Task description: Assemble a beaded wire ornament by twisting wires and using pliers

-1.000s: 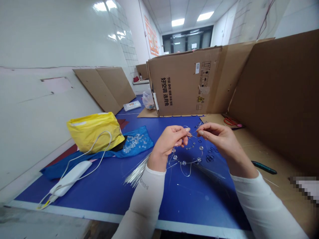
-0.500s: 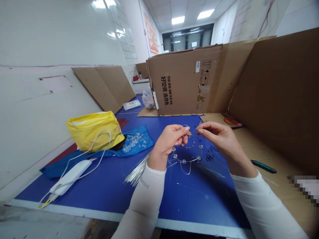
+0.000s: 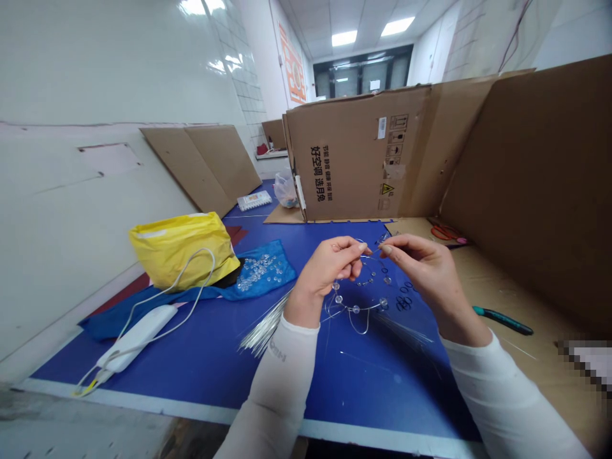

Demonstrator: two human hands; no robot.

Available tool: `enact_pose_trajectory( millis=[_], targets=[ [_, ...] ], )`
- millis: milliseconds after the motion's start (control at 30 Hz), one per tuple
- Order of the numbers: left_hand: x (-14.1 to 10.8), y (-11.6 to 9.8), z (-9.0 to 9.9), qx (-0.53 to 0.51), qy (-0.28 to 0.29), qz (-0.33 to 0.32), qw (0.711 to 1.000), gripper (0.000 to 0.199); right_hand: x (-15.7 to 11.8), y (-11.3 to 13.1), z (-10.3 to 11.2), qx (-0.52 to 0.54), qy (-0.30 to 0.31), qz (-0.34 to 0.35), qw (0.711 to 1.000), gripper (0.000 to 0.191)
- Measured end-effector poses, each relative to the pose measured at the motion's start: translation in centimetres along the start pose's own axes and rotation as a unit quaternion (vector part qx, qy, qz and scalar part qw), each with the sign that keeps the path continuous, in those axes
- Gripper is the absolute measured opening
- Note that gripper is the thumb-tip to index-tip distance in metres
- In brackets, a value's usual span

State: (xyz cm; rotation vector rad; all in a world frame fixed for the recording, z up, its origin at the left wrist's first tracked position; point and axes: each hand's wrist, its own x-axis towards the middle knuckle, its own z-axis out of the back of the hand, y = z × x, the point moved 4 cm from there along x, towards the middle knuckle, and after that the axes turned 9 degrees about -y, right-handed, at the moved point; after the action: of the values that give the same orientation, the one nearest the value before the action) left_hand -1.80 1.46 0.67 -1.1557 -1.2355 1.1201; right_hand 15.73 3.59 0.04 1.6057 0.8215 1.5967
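My left hand (image 3: 329, 268) and my right hand (image 3: 421, 268) face each other above the blue mat, and their fingertips pinch a thin wire (image 3: 368, 254) close together. A looped wire strung with small transparent beads (image 3: 356, 309) hangs below my hands. Small dark rings (image 3: 404, 303) lie just under my right hand. Left of my left wrist, a bundle of thin silver wires (image 3: 268, 325) fans out on the mat. A heap of transparent beads (image 3: 255, 274) lies on a blue cloth (image 3: 272, 268) beyond my left hand.
A blue mat (image 3: 382, 395) covers the table. A yellow bag (image 3: 184, 252) and a corded white device (image 3: 138, 338) sit at left. Green-handled pliers (image 3: 502, 320) and red-handled scissors (image 3: 447, 233) lie on cardboard at right, with a cardboard box (image 3: 356, 153) behind.
My hands stay pinched on the wire, with a slight shift of the fingers. The beaded loop has shifted a little, and the whole view has tilted slightly.
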Motion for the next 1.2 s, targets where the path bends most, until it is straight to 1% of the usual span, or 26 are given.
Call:
enact_pose_trajectory(
  millis=[300, 500, 667, 900, 1033, 1200],
  targets=[
    [-0.22, -0.41, 0.02, 0.010, -0.013, -0.001, 1.000, 0.020, 0.05, -0.26, -0.03, 0.001, -0.009, -0.011, 1.000, 0.013],
    [-0.20, -0.24, 0.00, 0.006, -0.019, 0.012, 1.000, 0.017, 0.01, -0.29, -0.09, 0.000, -0.005, -0.010, 1.000, 0.014],
    [-0.12, -0.19, 0.03, 0.007, -0.024, 0.003, 1.000, 0.024, -0.01, -0.25, -0.11, -0.005, -0.009, -0.001, 1.000, 0.013],
    [-0.08, -0.10, 0.01, 0.010, -0.024, 0.009, 1.000, 0.021, 0.09, -0.50, 0.04, -0.012, -0.007, -0.001, 1.000, 0.014],
    [-0.18, -0.20, -0.07, 0.021, -0.030, 0.015, 0.999, 0.024, 0.13, -0.38, -0.03, -0.008, 0.000, -0.009, 1.000, 0.015],
    [-0.24, -0.46, -0.05, 0.024, -0.044, 0.005, 0.999, 0.027, 0.07, -0.25, -0.23, 0.003, 0.003, -0.028, 1.000, 0.016]
  ],
)
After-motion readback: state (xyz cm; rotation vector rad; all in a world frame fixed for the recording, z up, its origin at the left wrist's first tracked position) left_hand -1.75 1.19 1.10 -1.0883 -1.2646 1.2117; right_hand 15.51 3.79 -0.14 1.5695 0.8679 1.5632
